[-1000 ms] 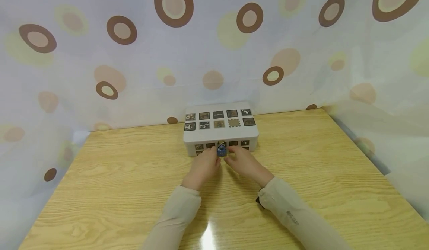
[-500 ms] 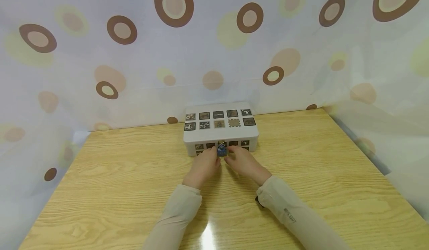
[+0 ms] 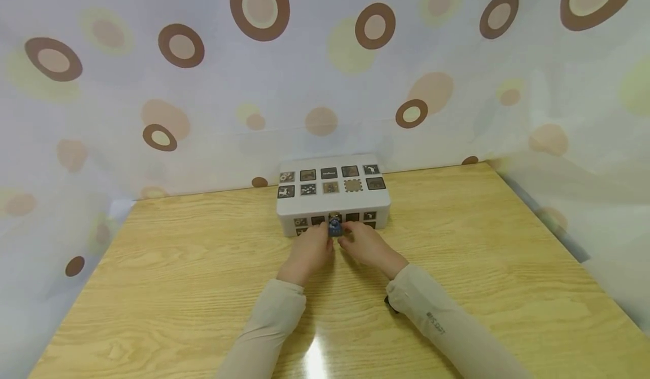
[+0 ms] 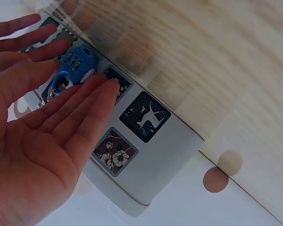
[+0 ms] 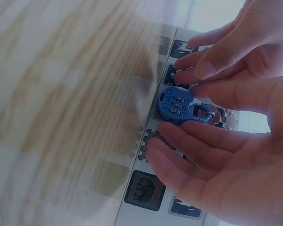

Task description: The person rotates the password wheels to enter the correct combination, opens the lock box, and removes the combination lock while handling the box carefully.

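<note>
A small blue combination padlock (image 3: pixel 334 227) hangs at the front of a white box (image 3: pixel 335 203) with dark square pictures. Its number dials show in both wrist views, on the padlock (image 5: pixel 170 104) and its silver clasp. My left hand (image 3: pixel 308 250) is close against the padlock's left side, palm turned inward. Fairly straight fingers of that left hand (image 4: pixel 47 146) reach beside the shackle. My right hand (image 3: pixel 369 249) mirrors it on the right, fingers extended along the padlock's edge. Both thumbs stand apart from the fingers, in front of the box. Exact fingertip contact is unclear.
The box stands at the back of a wooden table (image 3: pixel 193 289), close to a white curtain (image 3: pixel 213 102) printed with brown and yellow circles. A bright reflection lies on the wood between the forearms. Something black shows at the right sleeve cuff (image 3: pixel 406 289).
Both hands stay beside the padlock. The right forearm has shifted very slightly left, and the whole head view has moved a little.
</note>
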A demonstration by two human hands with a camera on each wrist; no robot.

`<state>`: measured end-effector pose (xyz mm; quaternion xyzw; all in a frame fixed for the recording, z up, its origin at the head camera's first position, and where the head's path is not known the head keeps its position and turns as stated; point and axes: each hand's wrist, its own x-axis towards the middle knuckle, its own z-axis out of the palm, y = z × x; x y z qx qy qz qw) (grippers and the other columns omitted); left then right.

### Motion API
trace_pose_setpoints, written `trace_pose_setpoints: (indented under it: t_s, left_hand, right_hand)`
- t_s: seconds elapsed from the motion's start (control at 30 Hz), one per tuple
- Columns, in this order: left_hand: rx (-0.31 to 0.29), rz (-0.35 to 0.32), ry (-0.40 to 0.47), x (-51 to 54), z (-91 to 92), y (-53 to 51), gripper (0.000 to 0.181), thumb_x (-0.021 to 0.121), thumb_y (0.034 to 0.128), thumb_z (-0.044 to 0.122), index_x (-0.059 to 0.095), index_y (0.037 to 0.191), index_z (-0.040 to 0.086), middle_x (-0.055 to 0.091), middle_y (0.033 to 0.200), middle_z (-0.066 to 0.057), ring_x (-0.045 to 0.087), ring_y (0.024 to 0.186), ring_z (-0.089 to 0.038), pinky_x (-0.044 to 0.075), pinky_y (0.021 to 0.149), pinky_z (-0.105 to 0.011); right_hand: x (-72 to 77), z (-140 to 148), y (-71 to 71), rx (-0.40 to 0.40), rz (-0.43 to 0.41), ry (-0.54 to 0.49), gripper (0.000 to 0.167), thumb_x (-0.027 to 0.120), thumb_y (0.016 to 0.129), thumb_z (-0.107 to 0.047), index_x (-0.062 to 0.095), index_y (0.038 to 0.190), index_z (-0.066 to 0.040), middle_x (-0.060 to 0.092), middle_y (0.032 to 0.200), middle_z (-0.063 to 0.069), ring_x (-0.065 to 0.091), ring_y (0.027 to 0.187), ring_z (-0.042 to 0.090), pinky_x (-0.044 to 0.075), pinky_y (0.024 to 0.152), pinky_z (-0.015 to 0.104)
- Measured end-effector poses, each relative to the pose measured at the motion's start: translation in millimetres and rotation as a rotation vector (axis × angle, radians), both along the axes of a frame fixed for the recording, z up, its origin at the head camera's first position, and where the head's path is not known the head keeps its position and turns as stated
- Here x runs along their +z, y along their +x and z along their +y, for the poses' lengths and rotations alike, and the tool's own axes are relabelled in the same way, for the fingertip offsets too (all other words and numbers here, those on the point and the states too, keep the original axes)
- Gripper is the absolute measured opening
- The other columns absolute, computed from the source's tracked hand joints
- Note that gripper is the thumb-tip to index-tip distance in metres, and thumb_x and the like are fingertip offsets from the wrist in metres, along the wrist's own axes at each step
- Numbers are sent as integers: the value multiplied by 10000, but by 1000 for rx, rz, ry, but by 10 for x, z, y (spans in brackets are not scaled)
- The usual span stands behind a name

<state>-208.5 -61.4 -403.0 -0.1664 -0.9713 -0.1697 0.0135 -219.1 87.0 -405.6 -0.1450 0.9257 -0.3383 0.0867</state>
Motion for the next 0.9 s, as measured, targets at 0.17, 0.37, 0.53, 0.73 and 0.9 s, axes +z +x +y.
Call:
trace_pose_setpoints:
  t_s: [0.17,0.37,0.53,0.73,0.9]
  left_hand:
    - [7,-21,39,-16,-4,-7,165,604,927,56,575,1051,-49,656,912,-196,671,820,-343,585,631,-438]
    - [20,-41,99,-39,-8,-21,148,589,927,50,576,1040,-46,660,879,-200,672,783,-338,578,609,-431]
    - [36,-63,148,-20,-10,-28,143,576,927,35,574,1044,-47,659,877,-208,669,794,-333,574,629,-435]
    - [27,-74,160,-7,-15,-31,153,587,925,38,568,1040,-62,655,861,-206,667,775,-314,569,604,-410]
    - [42,-114,205,1,-18,-34,173,568,940,40,571,1070,-75,649,884,-189,638,767,-261,559,613,-372]
  right_hand:
    - [-15,-12,-10,4,-6,-15,390,566,952,-95,522,1286,102,547,1284,268,505,1221,382,458,1025,499]
    - [-20,-15,-23,1,3,-51,365,576,940,-68,546,1254,114,569,1257,266,525,1199,374,469,1016,490]
    - [-1,-12,-25,-5,-20,-84,361,574,940,-59,544,1251,122,583,1236,264,579,1130,360,519,960,461]
    - [5,8,-55,-7,-59,-125,332,546,957,-52,556,1236,128,607,1195,255,598,1092,349,540,924,438]
    - [4,25,-72,-13,-64,-164,303,541,952,-42,580,1191,140,639,1114,251,623,1016,336,570,843,405]
